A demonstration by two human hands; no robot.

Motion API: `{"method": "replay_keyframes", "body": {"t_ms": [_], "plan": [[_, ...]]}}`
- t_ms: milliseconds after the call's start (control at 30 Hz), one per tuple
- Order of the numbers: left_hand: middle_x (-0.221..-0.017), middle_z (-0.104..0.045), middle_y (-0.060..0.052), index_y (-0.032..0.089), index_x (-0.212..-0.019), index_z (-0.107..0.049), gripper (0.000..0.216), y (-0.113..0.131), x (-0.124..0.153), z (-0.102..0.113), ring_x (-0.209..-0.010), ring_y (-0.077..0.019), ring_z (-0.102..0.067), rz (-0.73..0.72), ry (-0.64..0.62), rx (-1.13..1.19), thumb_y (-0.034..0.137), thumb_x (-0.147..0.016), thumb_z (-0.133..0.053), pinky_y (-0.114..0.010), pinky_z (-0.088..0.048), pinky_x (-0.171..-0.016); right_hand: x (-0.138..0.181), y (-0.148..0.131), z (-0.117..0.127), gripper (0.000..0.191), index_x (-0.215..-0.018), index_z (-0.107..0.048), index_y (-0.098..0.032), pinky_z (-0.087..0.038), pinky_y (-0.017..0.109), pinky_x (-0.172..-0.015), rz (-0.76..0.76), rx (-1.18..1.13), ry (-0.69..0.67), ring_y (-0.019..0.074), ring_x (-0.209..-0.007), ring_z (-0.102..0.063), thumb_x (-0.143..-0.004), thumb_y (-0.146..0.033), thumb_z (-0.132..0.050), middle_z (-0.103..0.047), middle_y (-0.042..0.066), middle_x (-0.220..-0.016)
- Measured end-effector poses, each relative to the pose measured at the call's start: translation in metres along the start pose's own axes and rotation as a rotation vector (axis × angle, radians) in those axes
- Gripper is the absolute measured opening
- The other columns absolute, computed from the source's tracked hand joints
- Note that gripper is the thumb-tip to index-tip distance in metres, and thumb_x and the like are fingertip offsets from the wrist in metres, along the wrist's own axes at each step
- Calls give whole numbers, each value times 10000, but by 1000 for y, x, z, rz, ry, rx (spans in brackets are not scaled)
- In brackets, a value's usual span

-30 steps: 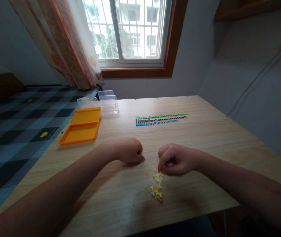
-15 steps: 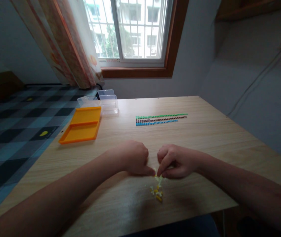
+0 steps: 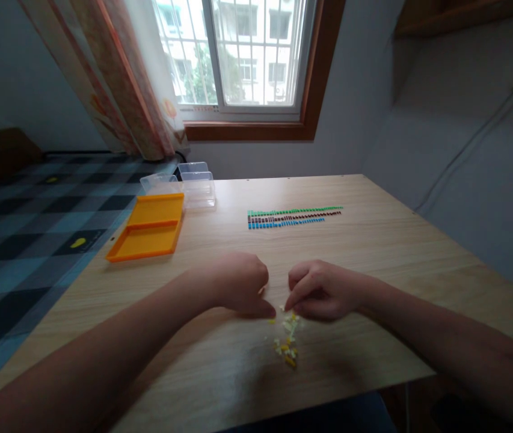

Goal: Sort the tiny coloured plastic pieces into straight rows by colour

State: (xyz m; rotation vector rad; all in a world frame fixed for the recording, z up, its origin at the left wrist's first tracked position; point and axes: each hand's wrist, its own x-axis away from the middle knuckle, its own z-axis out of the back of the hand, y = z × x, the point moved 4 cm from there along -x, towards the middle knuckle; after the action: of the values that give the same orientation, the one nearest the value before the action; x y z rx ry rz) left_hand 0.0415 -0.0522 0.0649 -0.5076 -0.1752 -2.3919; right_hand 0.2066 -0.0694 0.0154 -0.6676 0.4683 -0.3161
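Note:
A small heap of tiny yellow and white pieces (image 3: pixel 287 340) lies on the wooden table (image 3: pixel 373 252) near its front edge. My left hand (image 3: pixel 240 282) and my right hand (image 3: pixel 322 288) rest on the table just behind the heap, knuckles up, fingers curled. Their forefingers and thumbs point down at the top of the heap and almost meet there. Whether either pinch holds a piece I cannot make out. Farther back lie three neat rows of small pieces (image 3: pixel 292 218): green, dark brown and blue.
An open orange tray (image 3: pixel 148 227) sits at the table's left edge. Behind it stand clear plastic boxes (image 3: pixel 195 185). A bed with a checked cover (image 3: pixel 21 234) is to the left. A window and curtain are at the back, a grey wall on the right.
My left hand has slid right and forward to the heap, its forefinger now down beside my right hand's fingertips. My right hand has stayed at the heap's top.

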Motion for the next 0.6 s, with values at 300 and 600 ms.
{"method": "replay_keyframes", "body": {"t_ms": [300, 600], "plan": [[-751, -724, -143, 144, -852, -799, 471, -10, 1, 3, -586, -208, -603, 103, 4, -34, 584, -814, -634, -291, -382, -514, 1, -3, -4, 202, -1018, -791, -197, -424, 189, -668, 44, 19, -73, 60, -673, -514, -875, -223, -651, -603, 32, -845], [-747, -730, -140, 158, -868, -807, 446, -3, 2, -1, -616, -242, -626, 42, -27, -61, 579, -770, -695, -315, -417, -529, -2, -6, 2, 212, -1018, -795, -198, -400, 189, -644, -8, 107, 10, 59, -662, -518, -886, -227, -631, -588, 25, -802]]}}
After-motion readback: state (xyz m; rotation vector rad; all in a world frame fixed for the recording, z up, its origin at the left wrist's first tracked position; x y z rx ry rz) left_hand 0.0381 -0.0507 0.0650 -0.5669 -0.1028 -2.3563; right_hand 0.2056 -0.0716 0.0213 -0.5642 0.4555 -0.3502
